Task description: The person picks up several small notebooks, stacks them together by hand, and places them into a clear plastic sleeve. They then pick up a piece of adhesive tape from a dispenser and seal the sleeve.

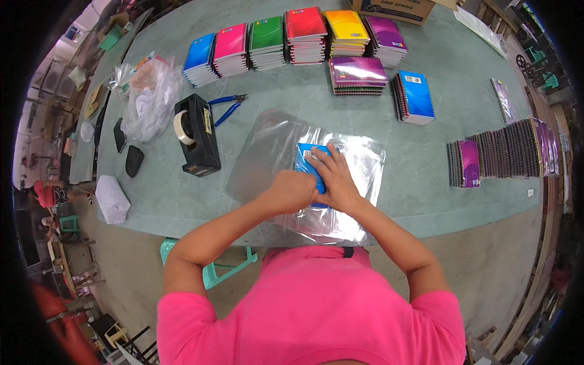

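A small blue spiral notebook lies on clear plastic sheets in front of me, at the table's near edge. My right hand rests over the notebook's right part with its fingers stretched out and apart. My left hand is closed at the notebook's left side, its knuckles up and close to my right thumb. What its fingers hold, if anything, is hidden under the hand. The plastic sheets spread out to the left and right of the notebook and reflect the light.
Stacks of coloured notebooks line the far side. Purple and blue stacks stand nearer. At right is a row of packed notebooks. A tape dispenser, blue pliers and plastic bag lie left.
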The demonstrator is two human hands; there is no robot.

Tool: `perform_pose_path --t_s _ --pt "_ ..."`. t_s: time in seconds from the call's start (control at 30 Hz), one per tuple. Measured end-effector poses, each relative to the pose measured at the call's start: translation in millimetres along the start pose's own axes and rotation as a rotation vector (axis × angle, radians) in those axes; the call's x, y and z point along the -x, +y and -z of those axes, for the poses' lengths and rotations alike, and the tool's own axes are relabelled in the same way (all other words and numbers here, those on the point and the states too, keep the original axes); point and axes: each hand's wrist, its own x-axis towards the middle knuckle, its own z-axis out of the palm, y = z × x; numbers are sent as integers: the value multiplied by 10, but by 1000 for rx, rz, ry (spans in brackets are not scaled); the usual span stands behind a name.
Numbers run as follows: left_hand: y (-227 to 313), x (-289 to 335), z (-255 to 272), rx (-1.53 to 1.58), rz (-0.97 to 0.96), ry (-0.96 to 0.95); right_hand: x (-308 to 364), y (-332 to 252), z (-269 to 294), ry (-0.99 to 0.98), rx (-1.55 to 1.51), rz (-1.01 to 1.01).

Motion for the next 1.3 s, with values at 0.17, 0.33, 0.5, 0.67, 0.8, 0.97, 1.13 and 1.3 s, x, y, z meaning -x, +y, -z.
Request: perform_pose_path --t_s 0.17,0.33,0.5,0.67,0.8,0.97,1.13,1.3 --pt "91 -107 -15 -63 -61 -84 -40 -50 60 -57 52 23" --pt "83 -104 45 -80 -87 -115 -372 279 406 -300 -326 37" --pt "88 -135 -38 -128 -4 -117 -840 138 313 -118 -177 -382" --pt "74 -101 -83 -57 8 -81 -579 94 794 260 49 51" --pt "58 -98 -132 -47 -4 -119 -76 -175 646 -237 212 184" --pt "-144 291 114 518 -151 -198 90 -116 564 -245 302 131" --pt "-1148 952 548 707 396 850 56 -204 541 -210 245 31" --pt "-1935 1284 288 1081 867 940 -83 -337 336 -84 209 -62"
